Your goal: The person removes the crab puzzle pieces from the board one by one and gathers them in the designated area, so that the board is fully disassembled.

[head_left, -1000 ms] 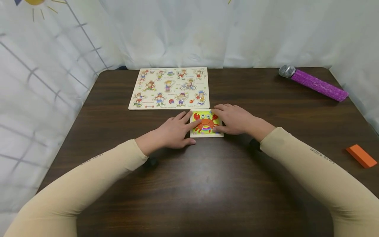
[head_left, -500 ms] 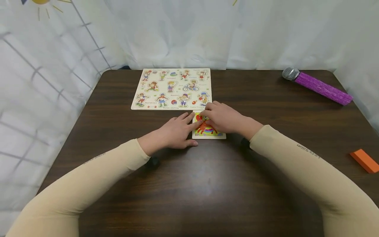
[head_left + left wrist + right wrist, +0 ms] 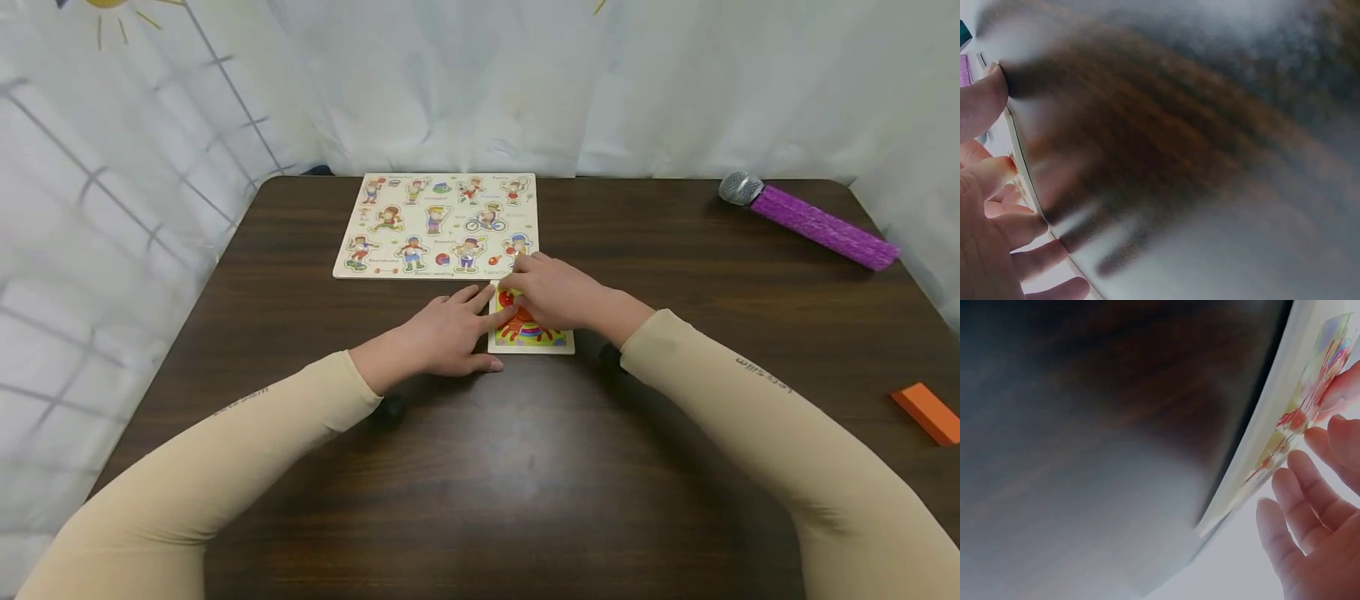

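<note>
A small square crab jigsaw puzzle (image 3: 532,340) in a pale wooden frame lies flat on the dark wood table (image 3: 517,483). My left hand (image 3: 450,336) spreads its fingers at the puzzle's left side, the index finger reaching over the crab and the thumb lying on the table. From the right, my right hand (image 3: 558,293) covers the upper part of the picture, its thumb and fingertips on the pieces near the left index fingertip. The right wrist view shows the frame edge and the crab picture (image 3: 1300,412) beside loosely bent fingers. The crab's eyes are hidden.
A larger pale board puzzle (image 3: 438,229) with sports figures lies just behind the crab puzzle. At the back right rests a purple microphone (image 3: 813,221) with a silver head. An orange block (image 3: 927,412) is near the right edge. White curtains (image 3: 465,83) stand behind the table.
My right hand has moved left across the crab puzzle, from its right edge to its upper middle. The left hand keeps its place on the puzzle. The whole view has shifted slightly.
</note>
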`<state>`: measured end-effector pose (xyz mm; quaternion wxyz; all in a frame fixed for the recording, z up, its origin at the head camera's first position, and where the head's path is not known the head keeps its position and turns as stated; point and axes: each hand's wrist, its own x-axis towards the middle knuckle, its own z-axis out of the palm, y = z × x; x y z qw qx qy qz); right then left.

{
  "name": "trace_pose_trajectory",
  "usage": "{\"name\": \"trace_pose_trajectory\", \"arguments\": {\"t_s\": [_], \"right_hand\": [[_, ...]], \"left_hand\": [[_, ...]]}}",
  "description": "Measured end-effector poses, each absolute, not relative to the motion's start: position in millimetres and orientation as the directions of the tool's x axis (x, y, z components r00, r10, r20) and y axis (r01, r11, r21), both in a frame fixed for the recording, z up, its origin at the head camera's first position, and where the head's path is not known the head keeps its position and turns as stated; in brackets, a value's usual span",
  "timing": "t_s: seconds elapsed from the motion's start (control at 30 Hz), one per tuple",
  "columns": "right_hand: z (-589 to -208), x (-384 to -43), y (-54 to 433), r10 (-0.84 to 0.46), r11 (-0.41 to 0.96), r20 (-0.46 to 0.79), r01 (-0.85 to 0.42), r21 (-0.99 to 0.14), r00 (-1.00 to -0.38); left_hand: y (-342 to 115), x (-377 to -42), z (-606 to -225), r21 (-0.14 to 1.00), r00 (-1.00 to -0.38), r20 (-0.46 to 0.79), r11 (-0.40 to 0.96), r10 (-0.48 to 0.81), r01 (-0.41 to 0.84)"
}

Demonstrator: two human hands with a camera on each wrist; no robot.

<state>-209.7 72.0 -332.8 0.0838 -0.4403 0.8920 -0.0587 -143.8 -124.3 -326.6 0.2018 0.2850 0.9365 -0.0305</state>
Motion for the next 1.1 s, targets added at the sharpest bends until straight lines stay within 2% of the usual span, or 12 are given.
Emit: {"name": "trace_pose_trajectory", "arguments": {"t_s": [0.67, 1.1], "right_hand": [[-329, -218, 66, -0.767, 0.630, -0.188, -0.664, -0.403, -0.613], [-331, -220, 58, -0.695, 0.695, -0.246, -0.544, -0.470, -0.676]], "left_hand": [[-124, -143, -325, 0.042, -0.751, -0.391, 0.825, 0.532, 0.563], [-125, -143, -326, 0.043, -0.753, -0.384, 0.825, 0.535, 0.564]]}}
